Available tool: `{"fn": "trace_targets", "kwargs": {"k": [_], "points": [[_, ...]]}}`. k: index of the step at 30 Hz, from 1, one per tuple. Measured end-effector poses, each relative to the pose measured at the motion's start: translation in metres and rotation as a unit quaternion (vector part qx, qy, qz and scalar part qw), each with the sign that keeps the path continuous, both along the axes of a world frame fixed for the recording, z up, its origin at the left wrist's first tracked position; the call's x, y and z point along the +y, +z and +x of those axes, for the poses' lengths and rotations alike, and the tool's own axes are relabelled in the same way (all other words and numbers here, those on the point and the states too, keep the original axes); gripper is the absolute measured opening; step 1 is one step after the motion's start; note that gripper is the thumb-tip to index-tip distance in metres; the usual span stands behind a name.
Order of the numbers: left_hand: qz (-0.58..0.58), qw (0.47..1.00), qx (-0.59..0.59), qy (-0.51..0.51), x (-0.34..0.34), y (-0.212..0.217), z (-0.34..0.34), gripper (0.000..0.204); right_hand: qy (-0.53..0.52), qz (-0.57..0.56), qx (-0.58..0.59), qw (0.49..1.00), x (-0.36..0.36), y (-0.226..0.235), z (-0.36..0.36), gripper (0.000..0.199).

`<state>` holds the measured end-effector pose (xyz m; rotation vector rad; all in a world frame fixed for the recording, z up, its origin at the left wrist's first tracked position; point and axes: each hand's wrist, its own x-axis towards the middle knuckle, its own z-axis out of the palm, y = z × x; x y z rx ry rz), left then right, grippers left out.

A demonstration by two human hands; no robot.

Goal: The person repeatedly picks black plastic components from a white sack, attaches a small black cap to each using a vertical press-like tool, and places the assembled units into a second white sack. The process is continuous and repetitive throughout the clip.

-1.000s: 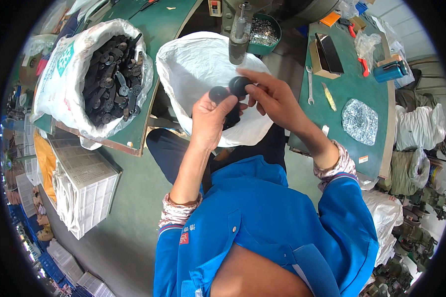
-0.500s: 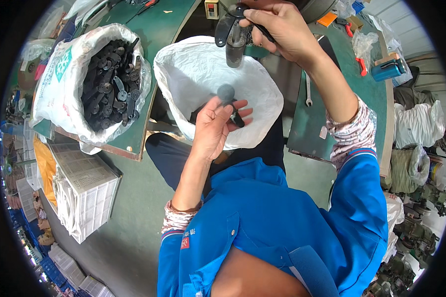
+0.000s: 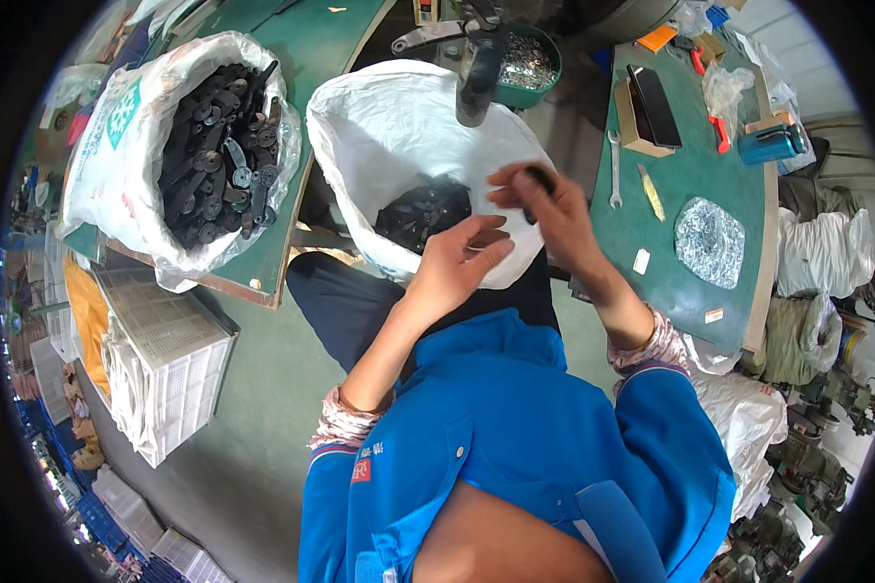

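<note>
black part (image 3: 539,187): rounded, outline blurred | right hand (image 3: 563,222): pinching it | left hand (image 3: 453,266): loosely spread

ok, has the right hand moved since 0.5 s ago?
Yes. The right hand moved down the picture past the post, now over the right rim of the middle sack.

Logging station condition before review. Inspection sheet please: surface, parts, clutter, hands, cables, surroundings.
Surface: green right tabletop, green left tabletop.
Parts: dark parts in open white bag; more in white sack at left; machine post near bag's far rim.
Clutter: wrench, yellow cutter and clear plastic bag on right tabletop.
Hands: left hand open, nothing seen in it; right hand blurred, dark piece in its grasp.
Cables: nothing seen.
Surroundings: white crate at left; white sacks beyond right tabletop.
</note>
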<state>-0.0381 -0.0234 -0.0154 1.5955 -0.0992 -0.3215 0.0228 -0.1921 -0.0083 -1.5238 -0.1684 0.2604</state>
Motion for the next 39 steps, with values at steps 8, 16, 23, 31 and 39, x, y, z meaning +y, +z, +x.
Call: {"fn": "trace_targets", "kwargs": {"k": [8, 16, 23, 31, 39], "points": [[0.348, 0.894, -0.259, -0.108, 0.027, -0.008, -0.025, 0.038, -0.157, -0.481, -0.211, 0.836, -0.053, -0.056, 0.046, 0.033], [0.344, 0.908, -0.236, 0.035, 0.066, -0.008, -0.039, 0.015, -0.158, -0.353, -0.056, 0.921, -0.058, -0.090, 0.075, 0.026], [0.284, 0.903, -0.159, 0.280, 0.134, 0.001, 0.011, 0.038, -0.167, -0.373, -0.095, 0.908, -0.062, -0.082, 0.051, 0.024], [0.524, 0.766, -0.228, 0.295, 0.256, 0.007, 0.126, 0.072, -0.217, -0.350, -0.151, 0.899, -0.065, -0.059, 0.021, 0.012], [0.752, 0.624, -0.134, 0.164, 0.246, -0.010, 0.204, 0.074, -0.236, -0.352, -0.156, 0.892, -0.047, -0.041, -0.024, 0.010]]}}
